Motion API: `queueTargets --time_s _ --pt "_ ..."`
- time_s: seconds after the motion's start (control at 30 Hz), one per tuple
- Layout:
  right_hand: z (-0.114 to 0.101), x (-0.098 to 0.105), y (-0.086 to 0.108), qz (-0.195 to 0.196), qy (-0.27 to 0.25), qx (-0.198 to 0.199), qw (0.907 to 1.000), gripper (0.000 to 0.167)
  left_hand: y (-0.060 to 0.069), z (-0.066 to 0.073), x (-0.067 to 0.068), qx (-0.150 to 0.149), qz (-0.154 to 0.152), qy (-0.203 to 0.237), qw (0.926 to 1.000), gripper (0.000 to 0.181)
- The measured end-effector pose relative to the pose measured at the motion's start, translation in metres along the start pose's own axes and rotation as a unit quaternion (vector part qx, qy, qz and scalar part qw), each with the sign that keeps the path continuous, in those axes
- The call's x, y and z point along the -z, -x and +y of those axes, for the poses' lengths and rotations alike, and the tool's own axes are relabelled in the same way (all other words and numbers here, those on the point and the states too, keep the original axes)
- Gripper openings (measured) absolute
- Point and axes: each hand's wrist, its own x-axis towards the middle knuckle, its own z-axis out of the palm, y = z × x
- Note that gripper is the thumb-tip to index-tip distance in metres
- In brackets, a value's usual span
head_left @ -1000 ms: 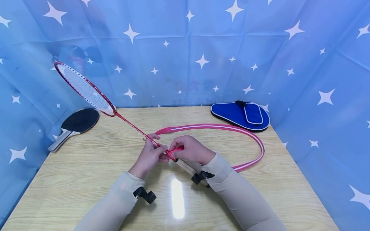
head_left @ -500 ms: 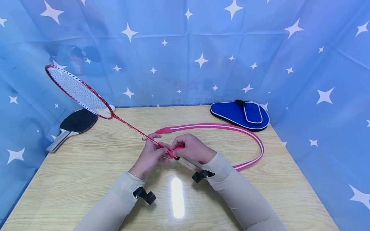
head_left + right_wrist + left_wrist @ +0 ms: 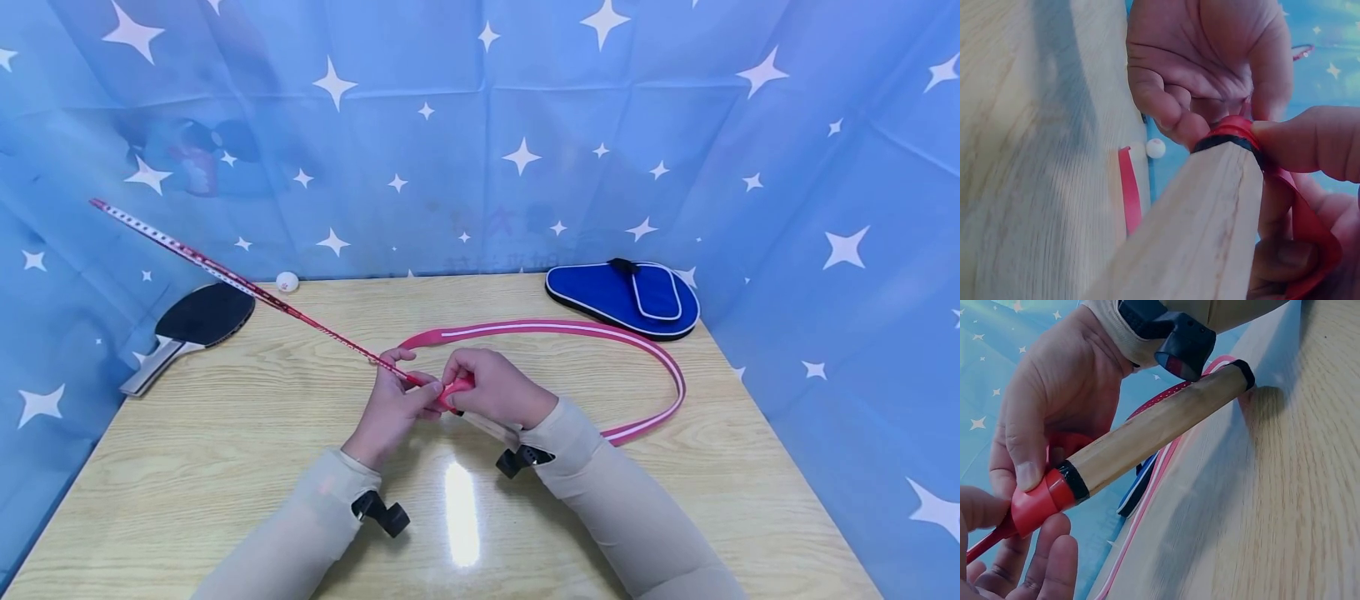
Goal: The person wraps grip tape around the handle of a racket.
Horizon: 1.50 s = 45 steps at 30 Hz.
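A red badminton racket slants up to the left above the table, its head seen edge-on. My left hand pinches the shaft just above the handle. My right hand pinches red tape at the red collar, its thumb pressing there in the left wrist view. The handle is bare wood with black bands at both ends. A pink-red grip tape with a white stripe curves across the table and passes under my right forearm. Slack red tape hangs by my right fingers.
A black table tennis bat lies at the back left. Behind it sits a white ball. A blue bat case lies at the back right. A blue star-printed curtain surrounds the wooden table.
The racket has turned about its shaft, so its head goes from face-visible to edge-on, and its tip has dropped and moved left. The white ball is now uncovered. Both hands stay nearly in place.
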Motion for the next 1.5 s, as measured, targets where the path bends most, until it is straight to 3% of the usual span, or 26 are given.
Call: queueTargets --time_s 0.27,0.57,0.8,1.1,1.23,1.5 --pt "-0.001 -0.003 0.001 0.003 -0.024 -0.003 0.9997 0.023 0.000 0.003 -0.001 -0.004 0.007 -0.005 1.0000 0.055" --pt "-0.004 0.000 0.002 -0.002 -0.018 0.006 0.9998 0.024 -0.001 0.004 0.001 -0.004 -0.014 -0.016 0.9998 0.063" --pt "-0.006 0.004 0.005 -0.018 -0.010 0.019 0.9996 0.022 -0.002 0.005 0.007 0.001 -0.043 -0.019 0.9989 0.068" --pt "-0.014 0.000 0.010 -0.048 0.023 0.061 0.9968 0.024 0.000 0.005 0.005 0.012 -0.036 -0.012 0.9992 0.067" --pt "-0.018 -0.001 0.012 -0.035 0.034 0.064 0.9967 0.023 0.000 0.006 0.003 0.015 -0.036 -0.001 0.9992 0.067" --pt "-0.018 0.005 0.009 0.001 0.010 0.023 0.9997 0.022 0.001 0.004 -0.001 0.002 -0.032 0.023 0.9992 0.064"
